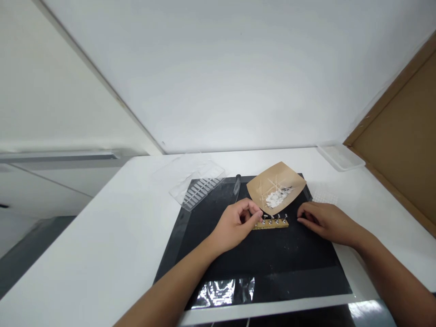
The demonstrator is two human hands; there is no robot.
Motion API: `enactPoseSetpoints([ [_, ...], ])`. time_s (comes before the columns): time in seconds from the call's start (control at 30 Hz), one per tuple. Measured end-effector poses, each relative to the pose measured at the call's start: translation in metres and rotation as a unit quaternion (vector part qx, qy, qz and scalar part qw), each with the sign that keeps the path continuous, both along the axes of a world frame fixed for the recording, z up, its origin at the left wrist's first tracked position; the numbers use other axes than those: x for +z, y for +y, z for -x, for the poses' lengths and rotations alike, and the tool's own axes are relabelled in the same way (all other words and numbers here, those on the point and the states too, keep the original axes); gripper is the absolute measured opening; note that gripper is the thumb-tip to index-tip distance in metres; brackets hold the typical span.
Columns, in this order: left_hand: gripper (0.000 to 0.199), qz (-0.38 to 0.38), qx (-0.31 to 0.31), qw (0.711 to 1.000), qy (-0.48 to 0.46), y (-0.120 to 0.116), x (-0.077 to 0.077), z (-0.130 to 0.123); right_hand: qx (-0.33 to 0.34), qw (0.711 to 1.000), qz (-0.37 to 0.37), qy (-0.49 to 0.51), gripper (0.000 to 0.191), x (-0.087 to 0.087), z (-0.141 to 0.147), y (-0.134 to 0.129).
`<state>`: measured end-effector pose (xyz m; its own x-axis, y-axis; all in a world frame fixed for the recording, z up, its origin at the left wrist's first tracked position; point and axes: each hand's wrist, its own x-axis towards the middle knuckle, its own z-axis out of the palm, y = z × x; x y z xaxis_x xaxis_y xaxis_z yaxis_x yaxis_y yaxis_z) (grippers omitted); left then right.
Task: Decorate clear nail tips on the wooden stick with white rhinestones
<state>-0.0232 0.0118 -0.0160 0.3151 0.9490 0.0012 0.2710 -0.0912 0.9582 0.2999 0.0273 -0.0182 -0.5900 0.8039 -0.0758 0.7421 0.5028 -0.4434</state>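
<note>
My left hand (238, 221) is at the left end of a narrow yellowish bar (281, 225), thumb and fingertips pinched together over it. Whatever is in that pinch, if anything, is too small or hidden to make out. Several small shiny metal posts stand along the bar, some topped with pale pieces. My right hand (322, 221) rests on the dark mat (272, 259), a little right of the bar and apart from it. Its fingers are curled in against the thumb, and I cannot see whether something tiny is between them.
Behind the bar lies a brown paper tray (290, 178) with white scraps. Left of it are a dark stick-like tool (237, 184) and a clear plastic tray (200, 190) with rows of pale pieces. A translucent lid-like container (340, 156) sits by the brown panel (405, 131).
</note>
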Motion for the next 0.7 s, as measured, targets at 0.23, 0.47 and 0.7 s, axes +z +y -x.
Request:
enactPoseSetpoints([
  [0.23, 0.027, -0.008, -0.003, 1.0, 0.003, 0.0004, -0.0024, 0.0016, 0.001, 1.0, 0.002, -0.002, 0.017, 0.0002, 0.0001, 0.0004],
  [0.47, 0.024, -0.015, -0.012, 1.0, 0.017, 0.0003, -0.0042, 0.0012, 0.0, 1.0, 0.006, -0.007, 0.014, 0.001, 0.0005, 0.0007],
  [0.7, 0.022, 0.0, -0.045, 0.999, 0.025, -0.0004, -0.0012, -0.0009, -0.002, 1.0, 0.004, -0.005, 0.014, -0.0001, 0.0005, 0.0004],
])
